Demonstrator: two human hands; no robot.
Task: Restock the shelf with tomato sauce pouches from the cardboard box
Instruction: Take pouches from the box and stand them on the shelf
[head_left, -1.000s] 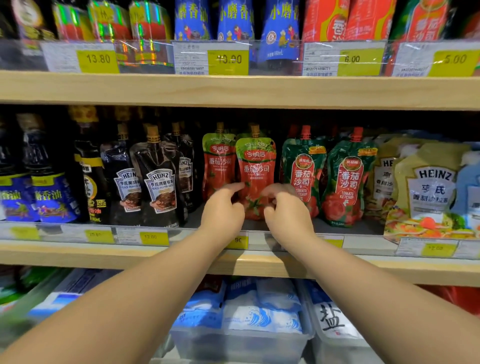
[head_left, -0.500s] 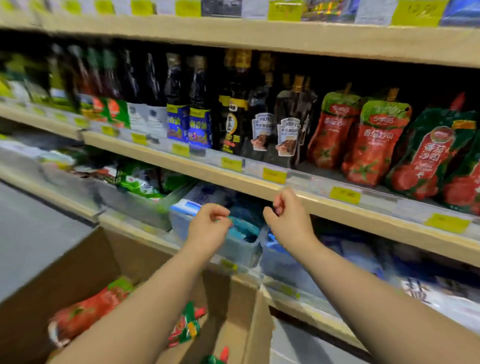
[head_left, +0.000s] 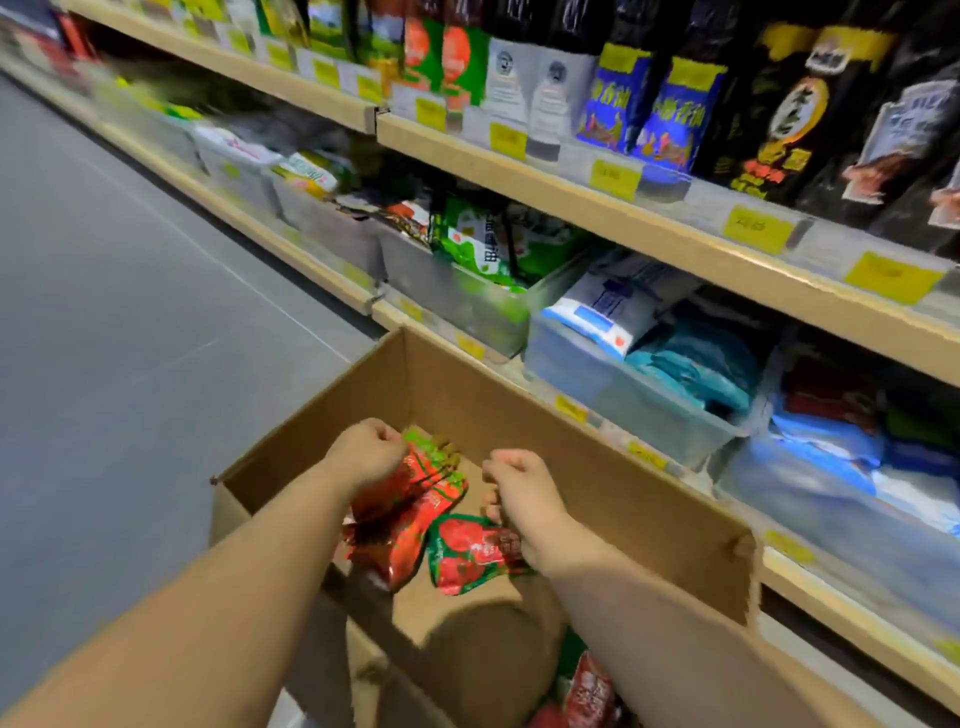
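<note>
The box (head_left: 519, 415) is matt brown cardboard, rough at its cut edges. The pouches (head_left: 410, 499) inside are glossy, crinkled plastic film. At two o'clock, the shelf (head_left: 649, 236) looks like matt wood; bins (head_left: 613, 400) are cloudy clear plastic. At nine o'clock, the floor (head_left: 130, 312) is smooth matt grey.

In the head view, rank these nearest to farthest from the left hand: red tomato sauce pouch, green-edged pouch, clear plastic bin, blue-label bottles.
From the left hand:
1. Red tomato sauce pouch, right beside it in the cardboard box.
2. Green-edged pouch, farther right in the box.
3. Clear plastic bin, on the lower shelf.
4. Blue-label bottles, on the upper shelf.
</note>
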